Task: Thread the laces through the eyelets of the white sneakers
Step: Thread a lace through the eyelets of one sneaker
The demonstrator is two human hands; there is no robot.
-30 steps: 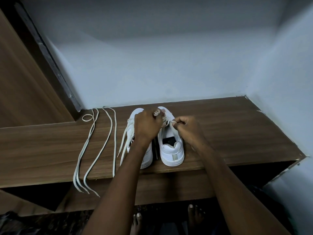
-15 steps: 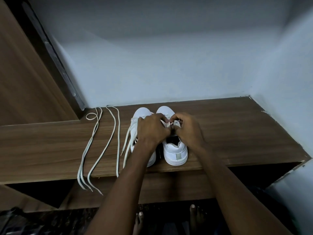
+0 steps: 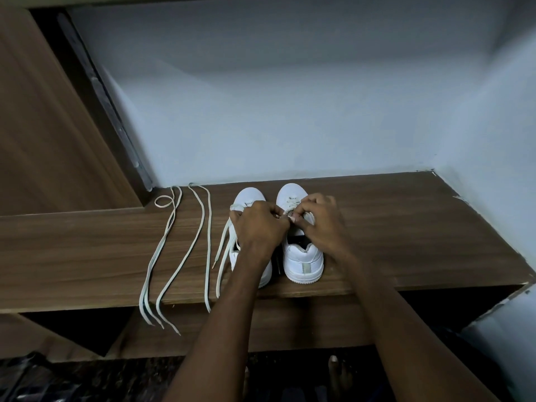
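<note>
While both sneakers stand on the shelf, I note left hand and right hand pinching the right sneaker's lace.

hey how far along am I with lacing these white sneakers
Done: the right sneaker shows lace crossings near its toe. In hand: both the left hand and right hand pinch its lace mid-shoe. Left: its upper eyelets, plus the left sneaker, whose lace ends trail loose; two spare laces lie on the shelf.

no readable text, no labels, no brands, no numbers
</note>
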